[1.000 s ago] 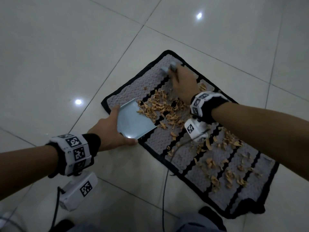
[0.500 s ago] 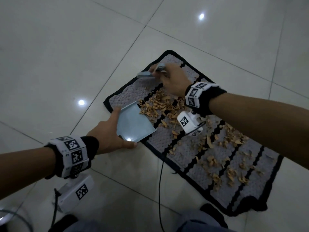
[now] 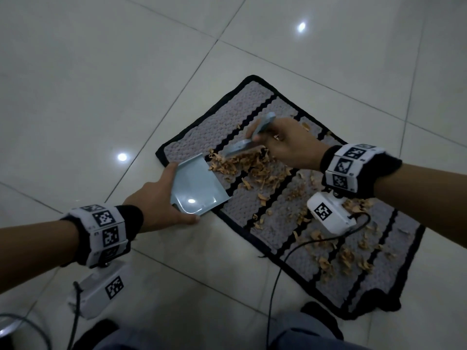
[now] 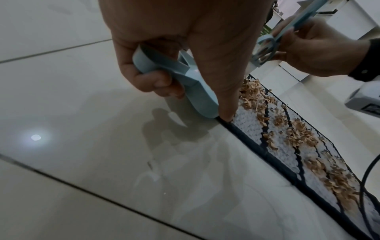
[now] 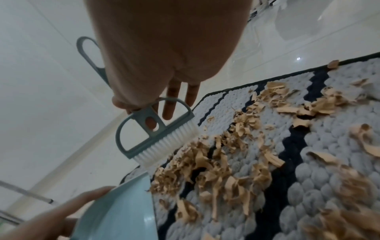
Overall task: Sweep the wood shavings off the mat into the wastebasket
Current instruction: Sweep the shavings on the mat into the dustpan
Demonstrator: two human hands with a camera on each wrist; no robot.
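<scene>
Here: right hand [image 3: 290,145] fingers curled round small blue brush [image 5: 152,133], white bristles touching wood shavings [image 3: 252,168] heaped on grey-black mat [image 3: 242,107]. Left hand [image 3: 156,200] grips pale blue dustpan [image 3: 197,188], lip resting on mat's near-left edge, just beside heap. More shavings scattered across mat. Wastebasket not seen. White tile floor [image 3: 101,72].
</scene>
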